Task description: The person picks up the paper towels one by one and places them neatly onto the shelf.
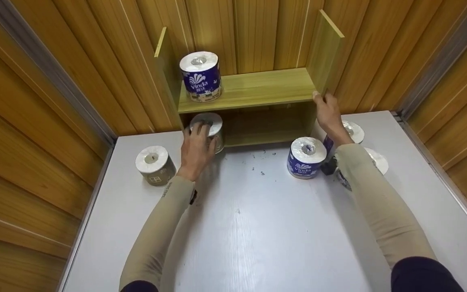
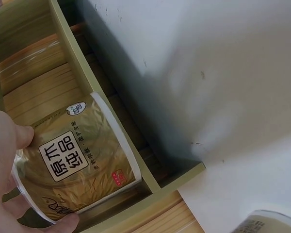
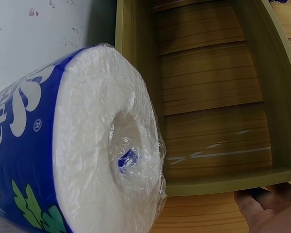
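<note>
While the left hand (image 1: 196, 154) pinches the gold-wrapped roll (image 2: 80, 158) between thumb and fingers at the left end of the shelf's (image 1: 266, 86) lower compartment (image 1: 266, 125), the right hand (image 1: 330, 115) holds the side panel (image 1: 326, 52) at the other end. The roll looks light and slightly soft, its plastic film probably slippery, so a broad hold around its upper sides suits better than a hard squeeze.

Tan sleeves (image 1: 383, 207), kinda wrinkly, tiny dark lettering (image 1: 167, 190) on left one plus small black bit (image 1: 193, 197) at wrist, near-black upper sleeves (image 1: 424, 273).
</note>
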{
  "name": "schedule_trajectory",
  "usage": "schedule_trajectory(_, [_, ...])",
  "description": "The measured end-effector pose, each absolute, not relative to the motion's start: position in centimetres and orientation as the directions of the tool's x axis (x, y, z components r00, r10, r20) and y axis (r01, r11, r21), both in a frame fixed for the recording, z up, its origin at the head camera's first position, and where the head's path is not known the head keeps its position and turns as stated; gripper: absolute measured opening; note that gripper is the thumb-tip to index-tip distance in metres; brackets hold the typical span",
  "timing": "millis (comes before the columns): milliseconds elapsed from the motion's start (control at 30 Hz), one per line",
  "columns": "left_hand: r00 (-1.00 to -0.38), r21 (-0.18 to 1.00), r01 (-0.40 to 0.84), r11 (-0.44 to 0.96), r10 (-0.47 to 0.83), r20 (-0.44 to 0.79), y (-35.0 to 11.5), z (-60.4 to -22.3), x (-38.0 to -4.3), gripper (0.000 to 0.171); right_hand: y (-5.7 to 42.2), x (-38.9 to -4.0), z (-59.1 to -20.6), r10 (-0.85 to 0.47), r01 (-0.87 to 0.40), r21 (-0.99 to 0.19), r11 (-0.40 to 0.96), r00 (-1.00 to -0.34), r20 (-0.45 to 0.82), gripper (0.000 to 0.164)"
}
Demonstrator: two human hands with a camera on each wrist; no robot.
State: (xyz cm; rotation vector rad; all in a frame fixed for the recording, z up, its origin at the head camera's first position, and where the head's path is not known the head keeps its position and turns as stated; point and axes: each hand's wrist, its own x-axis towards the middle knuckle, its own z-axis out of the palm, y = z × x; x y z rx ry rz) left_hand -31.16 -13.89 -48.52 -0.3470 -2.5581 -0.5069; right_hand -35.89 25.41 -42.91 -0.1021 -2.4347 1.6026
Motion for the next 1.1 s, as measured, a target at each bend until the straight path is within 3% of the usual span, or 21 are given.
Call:
schedule_trajectory(600, [-0.860, 0.237, 0.288, 0.928, 0.142, 0.491, -14.0, -48.2, -31.9, 0.045, 25.1, -35.9, -42.8, 0.187, -0.052, -0.916, 0.397, -0.973, 0.136, 0.061])
schedule_trajectory(1100, [-0.789, 0.187, 0.355, 0.916, 0.187, 0.585, -14.0, -48.6, -30.1, 0.053, 25.3, -36.1, -42.9, 0.189, -0.073, -0.908, 0.412, -0.968, 0.164, 0.058])
